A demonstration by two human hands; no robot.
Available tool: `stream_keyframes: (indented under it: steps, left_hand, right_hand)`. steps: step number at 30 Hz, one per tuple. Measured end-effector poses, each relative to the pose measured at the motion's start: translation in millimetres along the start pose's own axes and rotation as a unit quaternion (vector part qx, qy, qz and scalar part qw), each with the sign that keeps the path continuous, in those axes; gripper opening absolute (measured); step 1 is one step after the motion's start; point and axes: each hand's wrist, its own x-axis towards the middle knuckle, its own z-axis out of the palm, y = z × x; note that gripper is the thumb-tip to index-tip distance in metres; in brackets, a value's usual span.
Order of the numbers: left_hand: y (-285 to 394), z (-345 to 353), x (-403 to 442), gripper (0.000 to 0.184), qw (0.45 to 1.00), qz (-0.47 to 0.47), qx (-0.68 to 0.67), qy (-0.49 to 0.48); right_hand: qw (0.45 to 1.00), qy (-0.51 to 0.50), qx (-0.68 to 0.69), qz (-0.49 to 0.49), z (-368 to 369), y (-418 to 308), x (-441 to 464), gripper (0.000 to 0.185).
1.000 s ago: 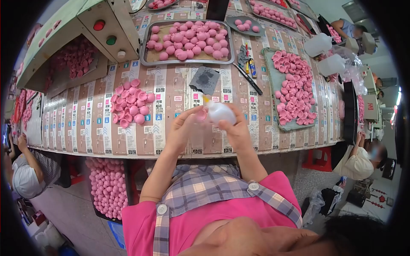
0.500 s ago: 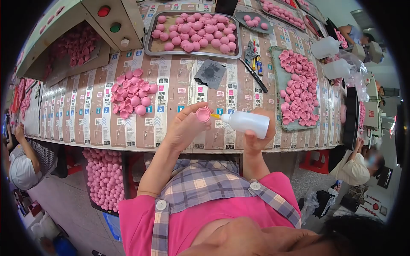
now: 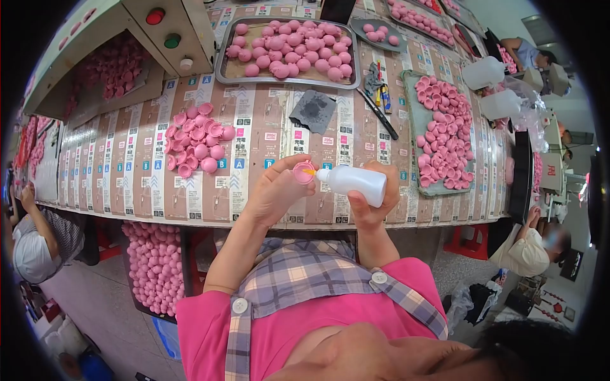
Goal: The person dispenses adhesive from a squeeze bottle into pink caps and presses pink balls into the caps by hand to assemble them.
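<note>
Held up in my left hand point(image 3: 276, 190) is a pink hollow half-shell point(image 3: 303, 173), its open side facing the bottle; fingers and thumb pinch its edge. My right hand point(image 3: 376, 202) is wrapped round a white squeeze bottle point(image 3: 357, 184), tilted nearly level. The bottle's thin yellow-orange tip reaches inside the shell's opening; whether it touches the inner wall I cannot tell. Left of my hands, a loose pile of pink half-shells point(image 3: 194, 136) lies on the table. A dark grey cloth point(image 3: 313, 110) rests just beyond my hands.
A metal tray point(image 3: 286, 80) of pink balls stands at the back. To the right lies a green tray point(image 3: 416, 181) of half-shells, with a black pen-like tool point(image 3: 379, 115) nearer. A machine with buttons point(image 3: 184, 38) fills the back left. Other people sit at both sides.
My right hand has moved the bottle left, so its tip goes from the shell's edge to inside the opening. My left hand has barely moved.
</note>
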Motion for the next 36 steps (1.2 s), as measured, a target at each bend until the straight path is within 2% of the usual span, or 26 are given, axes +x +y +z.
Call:
stream_keyframes:
  steps: [4,7,10,25,30,36]
  left_hand:
    - [-1,-2,1,0.045,1.000,0.003,0.003,-0.004]
    - [-1,-3,1,0.045,1.000,0.009,-0.007,-0.012]
    - [-2,-4,2,0.047,1.000,0.011,-0.006,-0.006]
    - [1,0,1,0.049,1.000,0.003,0.013,0.007]
    - [1,0,1,0.046,1.000,0.007,0.024,0.011]
    - [4,9,0,0.042,0.993,0.055,0.085,0.059]
  right_hand:
    - [0.994,0.067,0.087,0.012,0,6,-4,0.040]
    - [0.992,0.091,0.087,0.020,-2,-1,4,0.038]
    - [0.995,0.060,0.055,0.057,-5,-1,4,0.037]
    - [1.000,0.003,-0.011,0.002,-4,1,4,0.036]
    - [0.998,0.044,0.044,0.015,-7,4,1,0.038]
    - [0.991,0.085,0.090,0.055,-6,2,9,0.041]
